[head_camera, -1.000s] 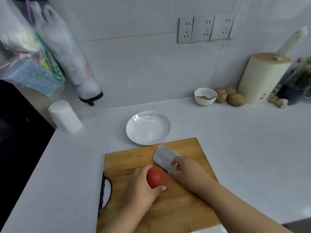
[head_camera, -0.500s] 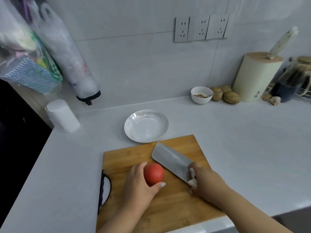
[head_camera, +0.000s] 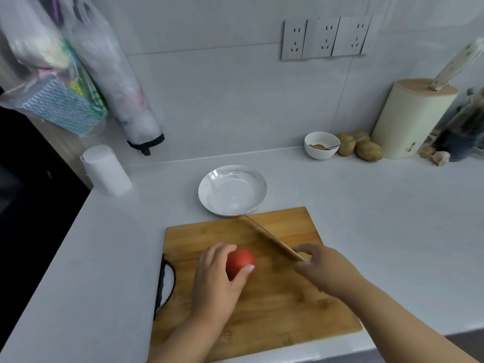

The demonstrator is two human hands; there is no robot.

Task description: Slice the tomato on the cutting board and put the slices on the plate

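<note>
A whole red tomato (head_camera: 239, 262) sits on the wooden cutting board (head_camera: 275, 305), left of its middle. My left hand (head_camera: 217, 281) curls around the tomato from the near side, thumb and fingers on it. My right hand (head_camera: 324, 271) grips the handle of a cleaver (head_camera: 269, 238) to the right of the tomato. The blade stands edge-on, so it shows as a thin line slanting toward the plate, apart from the tomato. An empty white plate (head_camera: 231, 189) rests on the counter just behind the board.
A paper towel roll (head_camera: 106, 170) stands at the back left. At the back right are a small white bowl (head_camera: 321, 144), several potatoes (head_camera: 366, 150) and a cream knife block (head_camera: 412, 119). Plastic bags (head_camera: 78, 74) hang on the left wall. The counter's front edge runs just below the board.
The cleaver has turned from lying flat to standing on edge, and my right hand has drawn back to the right along the handle. My left hand stays on the tomato.
</note>
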